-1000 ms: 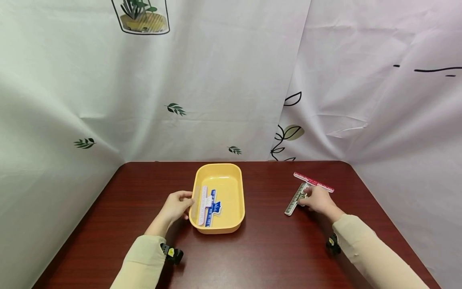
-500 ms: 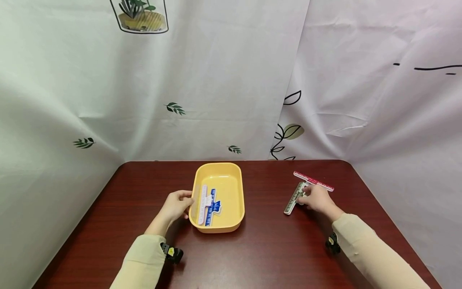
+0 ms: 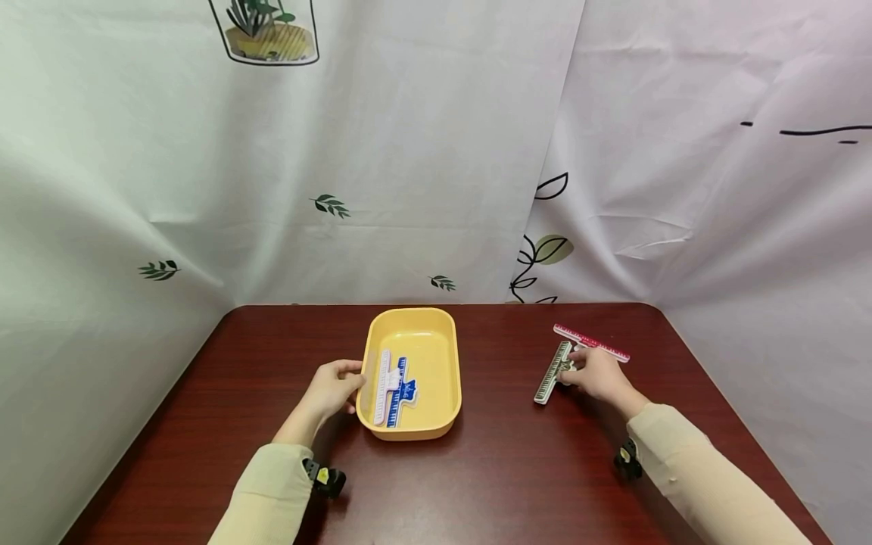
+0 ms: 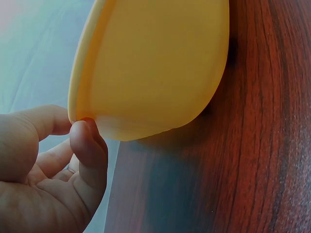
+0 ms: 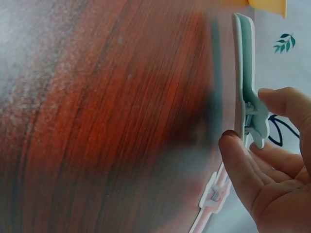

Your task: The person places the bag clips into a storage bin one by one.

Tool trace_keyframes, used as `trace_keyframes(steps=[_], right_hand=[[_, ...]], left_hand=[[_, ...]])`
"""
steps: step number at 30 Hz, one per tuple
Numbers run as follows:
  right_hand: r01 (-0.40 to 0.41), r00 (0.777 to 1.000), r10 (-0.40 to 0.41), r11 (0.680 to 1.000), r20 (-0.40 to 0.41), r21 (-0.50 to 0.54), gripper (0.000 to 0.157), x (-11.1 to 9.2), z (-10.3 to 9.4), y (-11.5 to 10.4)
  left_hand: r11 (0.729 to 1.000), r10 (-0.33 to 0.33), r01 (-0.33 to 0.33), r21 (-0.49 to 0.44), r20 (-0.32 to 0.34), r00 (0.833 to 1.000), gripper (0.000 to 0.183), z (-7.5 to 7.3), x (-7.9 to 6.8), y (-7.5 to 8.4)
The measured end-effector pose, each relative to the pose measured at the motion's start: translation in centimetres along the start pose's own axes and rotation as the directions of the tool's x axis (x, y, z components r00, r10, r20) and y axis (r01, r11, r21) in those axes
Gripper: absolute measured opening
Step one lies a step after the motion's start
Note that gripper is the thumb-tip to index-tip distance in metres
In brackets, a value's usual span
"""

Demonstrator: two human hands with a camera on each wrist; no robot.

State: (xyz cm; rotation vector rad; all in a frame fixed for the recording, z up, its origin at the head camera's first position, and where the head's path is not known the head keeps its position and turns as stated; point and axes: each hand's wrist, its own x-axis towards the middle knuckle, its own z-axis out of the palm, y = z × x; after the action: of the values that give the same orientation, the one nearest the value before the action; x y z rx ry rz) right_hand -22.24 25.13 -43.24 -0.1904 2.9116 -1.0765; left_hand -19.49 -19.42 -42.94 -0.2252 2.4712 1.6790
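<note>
My left hand (image 3: pixel 334 390) pinches the left rim of a yellow plastic tray (image 3: pixel 446 412), thumb on the inner side in the left wrist view. Inside the tray lie a white-and-pink music book clip (image 3: pixel 382 393) and a blue one (image 3: pixel 408 390), side by side along its left wall. At the right of the table, my right hand (image 3: pixel 601 377) pinches the handle part of a pale green music book clip (image 5: pixel 246 63) with a piano-key strip, tilted on its edge. A red music book clip (image 3: pixel 591 342) lies just behind it, its handle partly hidden by the hand.
The dark red wooden table (image 3: pixel 497 469) ends at a far edge against a white printed curtain (image 3: pixel 409 151). Curtain also hangs along both sides. A stretch of table separates the tray from the two clips on the right.
The pale green clip has shifted slightly left and tipped onto its edge in my right hand's fingers. My left hand and the tray stay where they were.
</note>
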Motion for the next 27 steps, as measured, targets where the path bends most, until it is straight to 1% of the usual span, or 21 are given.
trace_keyframes(steps=[6, 9, 13, 17, 20, 27], right_hand=[[0.007, 1.0, -0.007, 0.999, 0.009, 0.039, 0.049, 0.0, 0.16, 0.13], [0.028, 1.0, -0.029, 0.998, 0.008, 0.052, 0.047, 0.12, 0.26, 0.17], [0.08, 0.997, -0.08, 0.995, 0.002, 0.052, 0.045, 0.31, 0.36, 0.02], [0.114, 0.993, -0.113, 0.993, -0.013, 0.039, 0.044, 0.45, 0.55, -0.12], [0.112, 0.994, -0.111, 0.993, -0.018, 0.028, 0.044, 0.53, 0.71, -0.1], [0.166, 0.986, -0.166, 0.986, 0.009, 0.034, 0.047, 0.45, 0.84, -0.25]], left_hand=[[1.0, 0.005, -0.005, -0.002, 0.001, 1.0, 0.041, 0.03, -0.03, -0.11], [1.0, 0.004, -0.004, 0.0, 0.002, 1.0, 0.041, 0.02, -0.04, -0.1], [1.0, 0.0, 0.0, 0.001, 0.002, 1.0, 0.04, -0.02, -0.06, -0.04], [1.0, -0.001, 0.001, -0.002, 0.002, 1.0, 0.041, -0.05, -0.04, -0.06], [1.0, -0.002, 0.002, -0.002, 0.004, 1.0, 0.041, -0.07, -0.04, -0.1], [1.0, -0.001, 0.001, -0.003, 0.003, 1.0, 0.041, -0.09, -0.08, -0.08]])
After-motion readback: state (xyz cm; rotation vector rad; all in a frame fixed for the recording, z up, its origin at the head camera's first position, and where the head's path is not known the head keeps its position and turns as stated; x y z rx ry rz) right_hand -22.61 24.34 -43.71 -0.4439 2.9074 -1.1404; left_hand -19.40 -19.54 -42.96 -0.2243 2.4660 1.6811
